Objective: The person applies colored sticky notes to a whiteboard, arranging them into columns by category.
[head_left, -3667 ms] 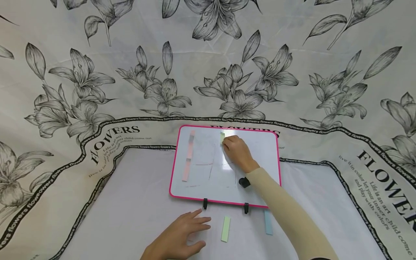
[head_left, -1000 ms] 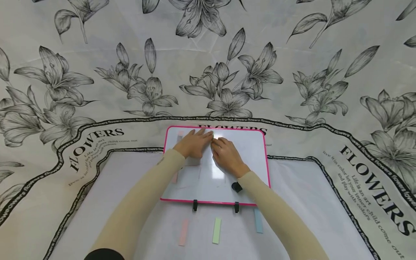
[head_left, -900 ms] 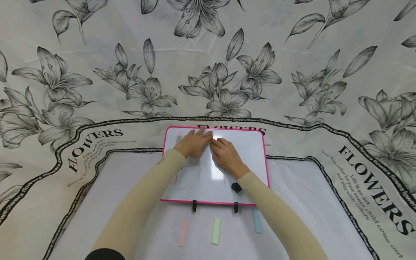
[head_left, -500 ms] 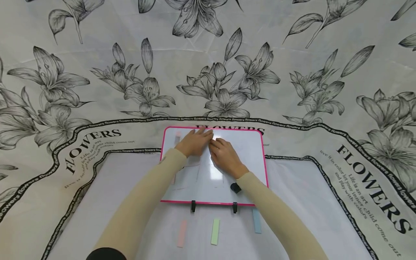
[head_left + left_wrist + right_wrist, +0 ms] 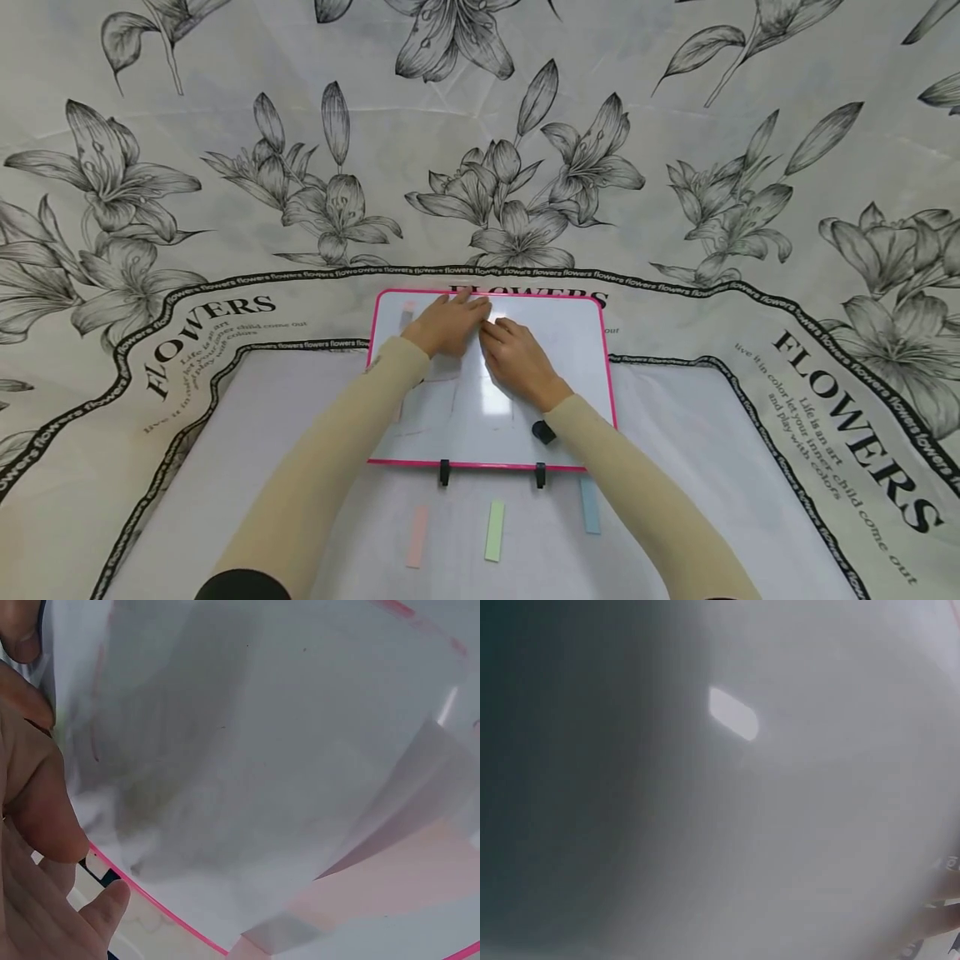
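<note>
A whiteboard [image 5: 562, 358] with a pink frame stands tilted on the table. My left hand [image 5: 448, 325] lies on its upper part, fingers extended toward the top edge. Right beside it, my right hand [image 5: 519, 354] has curled fingers at a green paper strip on the board, which the hands almost wholly hide. In the left wrist view, the left thumb [image 5: 49, 810] lies at the board surface close to other fingertips. Pink paper strips [image 5: 407, 315] run down the board's left side, partly behind the left forearm. The right wrist view is mostly blurred board surface.
On the white table in front lie a pink strip [image 5: 417, 537], a green strip [image 5: 494, 531] and a blue strip [image 5: 591, 507]. Black feet [image 5: 444, 472] support the board's lower edge. A black round piece [image 5: 543, 432] sits on the board near the right sleeve. Flowered cloth hangs behind.
Since the oldest frame, my left hand has risen from the table to the board beside the right hand, uncovering the pink strip on the table. Over the last second both hands stay nearly still.
</note>
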`<state>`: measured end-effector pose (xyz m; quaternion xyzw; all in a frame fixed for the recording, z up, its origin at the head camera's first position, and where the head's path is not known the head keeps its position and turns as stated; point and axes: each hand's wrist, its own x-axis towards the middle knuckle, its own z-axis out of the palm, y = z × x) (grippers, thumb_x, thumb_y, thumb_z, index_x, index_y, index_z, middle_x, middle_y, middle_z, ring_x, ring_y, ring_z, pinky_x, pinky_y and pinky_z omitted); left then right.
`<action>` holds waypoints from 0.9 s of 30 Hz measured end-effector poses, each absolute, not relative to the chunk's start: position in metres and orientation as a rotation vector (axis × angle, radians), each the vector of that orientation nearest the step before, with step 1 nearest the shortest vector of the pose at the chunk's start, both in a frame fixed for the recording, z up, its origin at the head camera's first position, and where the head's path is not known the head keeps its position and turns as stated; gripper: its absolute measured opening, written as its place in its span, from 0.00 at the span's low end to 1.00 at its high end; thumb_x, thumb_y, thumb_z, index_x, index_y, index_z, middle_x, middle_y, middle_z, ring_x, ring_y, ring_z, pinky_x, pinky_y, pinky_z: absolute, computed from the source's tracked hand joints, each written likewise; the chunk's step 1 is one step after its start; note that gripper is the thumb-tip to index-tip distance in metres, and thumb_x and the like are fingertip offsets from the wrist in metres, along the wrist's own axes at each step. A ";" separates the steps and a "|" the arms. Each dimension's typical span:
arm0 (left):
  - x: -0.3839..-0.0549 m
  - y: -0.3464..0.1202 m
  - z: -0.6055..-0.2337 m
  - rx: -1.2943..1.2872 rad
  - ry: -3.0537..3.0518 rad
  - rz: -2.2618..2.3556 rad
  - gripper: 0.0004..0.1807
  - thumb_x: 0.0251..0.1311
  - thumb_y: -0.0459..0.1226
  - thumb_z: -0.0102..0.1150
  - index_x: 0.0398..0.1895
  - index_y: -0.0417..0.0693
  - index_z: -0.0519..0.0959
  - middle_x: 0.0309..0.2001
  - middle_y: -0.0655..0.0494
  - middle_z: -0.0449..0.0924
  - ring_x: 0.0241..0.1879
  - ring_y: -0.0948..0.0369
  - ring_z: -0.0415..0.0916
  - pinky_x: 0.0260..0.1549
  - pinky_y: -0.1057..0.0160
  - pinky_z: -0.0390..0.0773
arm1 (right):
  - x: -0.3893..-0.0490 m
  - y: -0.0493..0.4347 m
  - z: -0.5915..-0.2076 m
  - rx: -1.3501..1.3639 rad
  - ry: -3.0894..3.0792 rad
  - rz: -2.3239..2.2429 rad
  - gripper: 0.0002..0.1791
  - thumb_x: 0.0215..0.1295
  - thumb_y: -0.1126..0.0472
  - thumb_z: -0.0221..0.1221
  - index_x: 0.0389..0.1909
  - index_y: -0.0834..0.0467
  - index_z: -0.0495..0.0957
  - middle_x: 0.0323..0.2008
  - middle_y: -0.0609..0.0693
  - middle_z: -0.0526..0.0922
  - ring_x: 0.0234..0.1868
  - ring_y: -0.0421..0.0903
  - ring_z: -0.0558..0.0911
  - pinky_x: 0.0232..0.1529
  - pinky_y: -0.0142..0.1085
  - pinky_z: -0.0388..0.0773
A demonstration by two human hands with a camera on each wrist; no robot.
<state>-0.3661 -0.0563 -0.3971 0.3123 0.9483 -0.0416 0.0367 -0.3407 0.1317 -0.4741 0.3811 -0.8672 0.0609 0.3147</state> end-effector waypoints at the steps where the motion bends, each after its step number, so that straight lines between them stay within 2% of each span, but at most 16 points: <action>1: -0.366 -0.056 -0.397 0.948 2.910 -0.130 0.44 0.62 0.32 0.59 0.82 0.54 0.55 0.83 0.56 0.52 0.83 0.45 0.43 0.76 0.36 0.56 | -0.341 0.132 -0.474 1.004 -2.295 0.154 0.19 0.69 0.62 0.62 0.58 0.64 0.83 0.60 0.57 0.84 0.60 0.58 0.81 0.57 0.50 0.82; 9: -0.363 -0.060 -0.397 0.855 2.920 -0.194 0.45 0.65 0.34 0.56 0.84 0.53 0.50 0.84 0.57 0.49 0.83 0.48 0.40 0.76 0.38 0.58 | -0.339 0.132 -0.472 0.997 -2.353 0.143 0.20 0.69 0.62 0.62 0.59 0.64 0.83 0.62 0.57 0.83 0.61 0.59 0.80 0.58 0.52 0.81; 18: -0.365 -0.052 -0.401 0.886 2.904 -0.171 0.42 0.66 0.34 0.54 0.83 0.55 0.53 0.83 0.59 0.49 0.83 0.47 0.41 0.76 0.38 0.57 | -0.341 0.131 -0.478 1.037 -2.273 0.170 0.20 0.68 0.62 0.63 0.58 0.65 0.83 0.59 0.57 0.85 0.59 0.59 0.82 0.56 0.51 0.82; 27: -0.366 -0.061 -0.399 0.904 2.885 -0.097 0.49 0.56 0.37 0.59 0.83 0.55 0.53 0.84 0.61 0.48 0.84 0.48 0.39 0.76 0.38 0.56 | -0.339 0.134 -0.476 1.038 -2.254 0.146 0.20 0.65 0.63 0.66 0.56 0.66 0.84 0.59 0.58 0.85 0.58 0.61 0.82 0.54 0.52 0.83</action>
